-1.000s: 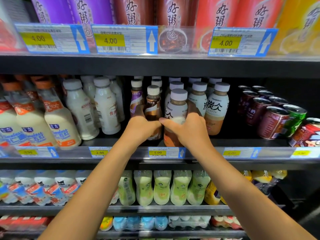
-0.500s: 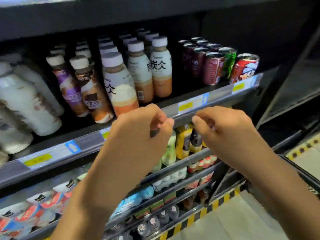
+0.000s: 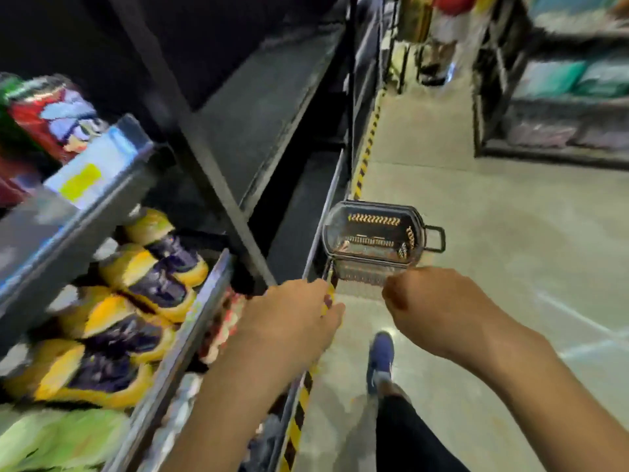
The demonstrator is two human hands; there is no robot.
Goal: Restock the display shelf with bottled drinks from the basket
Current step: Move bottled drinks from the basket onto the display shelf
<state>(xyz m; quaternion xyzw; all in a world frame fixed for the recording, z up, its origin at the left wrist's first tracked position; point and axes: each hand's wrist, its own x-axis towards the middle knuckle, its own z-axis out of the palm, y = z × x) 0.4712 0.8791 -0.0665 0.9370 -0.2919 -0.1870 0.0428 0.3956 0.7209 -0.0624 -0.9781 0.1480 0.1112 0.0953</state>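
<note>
The black plastic basket [image 3: 418, 222] stands on the floor beside the foot of the display shelf [image 3: 102, 194], its handle pointing right. The blur hides whether it holds any bottles. My left hand [image 3: 296, 315] and my right hand [image 3: 432, 308] hover side by side above the basket's near end. Both are loosely curled with nothing in them. Yellow-and-purple bottles [image 3: 149, 277] lie in rows on the lower shelf at left. A red can [image 3: 51, 117] sits on the shelf above.
Yellow-and-black hazard tape [image 3: 367, 144] runs along the shelf base. My blue shoe [image 3: 381, 356] is on the pale floor [image 3: 493, 250] below my hands. Another rack of goods [image 3: 561, 97] stands across the aisle at upper right.
My hands left the bottles on the shelf and came down empty. The view swung right and down, from the shelf front to the basket on the floor.
</note>
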